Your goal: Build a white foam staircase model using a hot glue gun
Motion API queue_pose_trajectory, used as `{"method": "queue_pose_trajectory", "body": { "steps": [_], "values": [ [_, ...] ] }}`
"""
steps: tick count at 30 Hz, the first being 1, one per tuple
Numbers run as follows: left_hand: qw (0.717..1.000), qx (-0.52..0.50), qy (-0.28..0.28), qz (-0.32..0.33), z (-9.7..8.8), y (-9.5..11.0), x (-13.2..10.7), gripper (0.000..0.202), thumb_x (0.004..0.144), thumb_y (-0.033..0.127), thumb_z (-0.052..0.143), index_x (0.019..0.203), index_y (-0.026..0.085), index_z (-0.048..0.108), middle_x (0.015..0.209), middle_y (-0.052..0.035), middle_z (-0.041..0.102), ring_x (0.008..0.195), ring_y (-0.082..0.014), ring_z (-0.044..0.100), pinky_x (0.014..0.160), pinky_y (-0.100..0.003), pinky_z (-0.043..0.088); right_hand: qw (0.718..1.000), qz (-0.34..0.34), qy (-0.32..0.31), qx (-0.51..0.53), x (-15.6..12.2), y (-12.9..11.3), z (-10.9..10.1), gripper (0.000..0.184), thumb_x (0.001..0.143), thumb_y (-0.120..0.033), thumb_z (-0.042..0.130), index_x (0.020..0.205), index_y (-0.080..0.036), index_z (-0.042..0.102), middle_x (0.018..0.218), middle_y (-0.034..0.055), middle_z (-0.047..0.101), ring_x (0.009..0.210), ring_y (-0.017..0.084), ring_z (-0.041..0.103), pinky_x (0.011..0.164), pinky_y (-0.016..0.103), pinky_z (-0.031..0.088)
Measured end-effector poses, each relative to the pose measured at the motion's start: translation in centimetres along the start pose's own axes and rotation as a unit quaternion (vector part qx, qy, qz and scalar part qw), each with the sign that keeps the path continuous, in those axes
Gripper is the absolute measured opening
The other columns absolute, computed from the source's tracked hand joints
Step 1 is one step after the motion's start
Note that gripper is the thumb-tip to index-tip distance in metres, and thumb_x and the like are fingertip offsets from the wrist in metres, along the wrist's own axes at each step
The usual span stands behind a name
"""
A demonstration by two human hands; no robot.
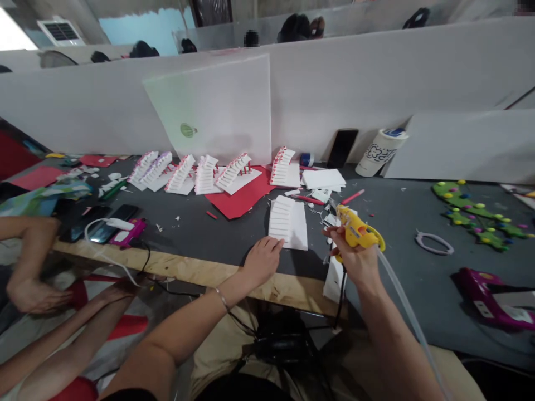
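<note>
My right hand (355, 259) is shut around a yellow hot glue gun (355, 229), with its nozzle toward the foam pieces. A long translucent glue stick (403, 295) runs from the back of the gun down to the lower right. My left hand (262, 260) lies flat on the grey mat (221, 236), its fingertips touching a white foam stepped piece (281, 220). That piece rests on a white base (298, 234), a little left of the gun. A narrow gap separates the gun's nozzle from the foam, and the tip itself is hidden.
Several white stepped models with red pegs (204, 175) stand along the back, partly on a red foam sheet (238, 195). Scraps, phones (98, 223), a pink glue gun (487, 298) and green foam decorations (476, 217) lie about. A co-worker's arms (37, 295) are at the left.
</note>
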State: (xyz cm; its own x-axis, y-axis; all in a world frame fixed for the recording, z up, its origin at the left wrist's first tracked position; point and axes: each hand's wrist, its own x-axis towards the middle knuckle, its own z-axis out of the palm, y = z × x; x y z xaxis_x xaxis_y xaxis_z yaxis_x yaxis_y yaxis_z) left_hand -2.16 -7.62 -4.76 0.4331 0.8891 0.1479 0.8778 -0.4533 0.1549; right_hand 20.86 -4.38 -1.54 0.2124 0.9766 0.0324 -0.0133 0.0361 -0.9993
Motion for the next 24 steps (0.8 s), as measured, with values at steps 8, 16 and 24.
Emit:
{"method": "queue_pose_trajectory", "body": {
  "steps": [8, 16, 24],
  "values": [
    [0.999, 0.037, -0.005, -0.008, -0.2, 0.2, 0.0, 0.045, 0.093, 0.017, 0.044, 0.138, 0.017, 0.051, 0.124, -0.0118, 0.062, 0.121, -0.0254, 0.054, 0.102, -0.041, 0.044, 0.995, 0.063, -0.023, 0.078, 0.5, -0.4, -1.9, 0.050, 0.056, -0.055, 0.085, 0.080, -0.021, 0.058, 0.090, 0.0052, 0.070, 0.089, 0.028, 0.074, 0.038, 0.019, 0.048],
    [0.998, 0.058, 0.012, -0.008, -0.1, 0.4, -0.3, 0.043, 0.093, 0.016, 0.046, 0.136, 0.018, 0.053, 0.126, -0.0132, 0.062, 0.123, -0.0255, 0.055, 0.103, -0.043, 0.045, 0.993, 0.053, -0.017, 0.105, 0.0, -0.6, -2.7, 0.050, 0.056, -0.055, 0.086, 0.080, -0.020, 0.059, 0.088, 0.0042, 0.070, 0.086, 0.027, 0.075, 0.038, 0.018, 0.047],
    [0.992, 0.120, 0.043, -0.006, -0.5, 1.3, 0.2, 0.037, 0.095, 0.023, 0.050, 0.130, 0.014, 0.056, 0.120, -0.0140, 0.065, 0.113, -0.0255, 0.060, 0.097, -0.043, 0.048, 0.993, 0.048, -0.025, 0.100, 0.0, -0.7, -2.6, 0.053, 0.055, -0.059, 0.085, 0.080, -0.020, 0.060, 0.090, 0.0056, 0.071, 0.085, 0.027, 0.074, 0.038, 0.019, 0.048]
  ]
}}
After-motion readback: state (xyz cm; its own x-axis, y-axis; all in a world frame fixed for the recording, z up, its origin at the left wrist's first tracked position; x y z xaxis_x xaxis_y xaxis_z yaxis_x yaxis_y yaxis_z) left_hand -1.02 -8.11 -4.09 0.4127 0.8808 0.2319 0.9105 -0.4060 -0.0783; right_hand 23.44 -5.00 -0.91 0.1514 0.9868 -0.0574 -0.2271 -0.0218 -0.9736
